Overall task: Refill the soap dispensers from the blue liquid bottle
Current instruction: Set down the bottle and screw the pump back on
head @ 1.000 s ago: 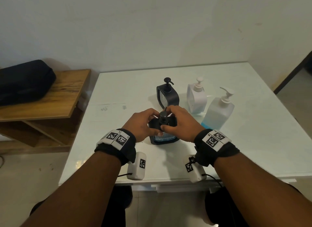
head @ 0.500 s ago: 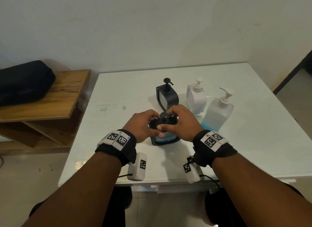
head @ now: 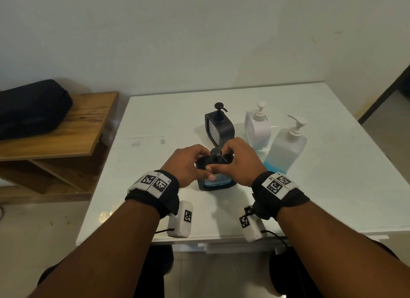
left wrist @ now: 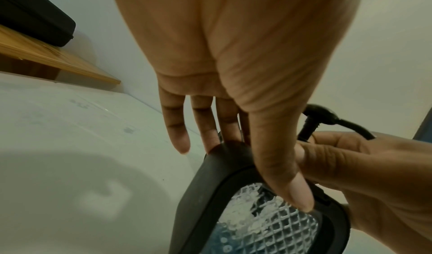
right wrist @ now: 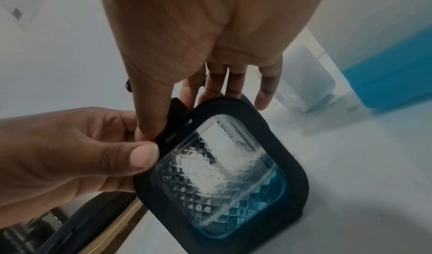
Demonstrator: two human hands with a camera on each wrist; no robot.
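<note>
Hands are meeting over the near black dispenser: your left hand is gripping its upper left shoulder, thumb on the patterned front, while your right hand is pinching the pump collar at its top. Blue liquid is sitting in the dispenser's bottom, on the tabletop. Just beyond your fingers a second black dispenser is standing; past your right hand are a white dispenser and the blue liquid bottle.
</note>
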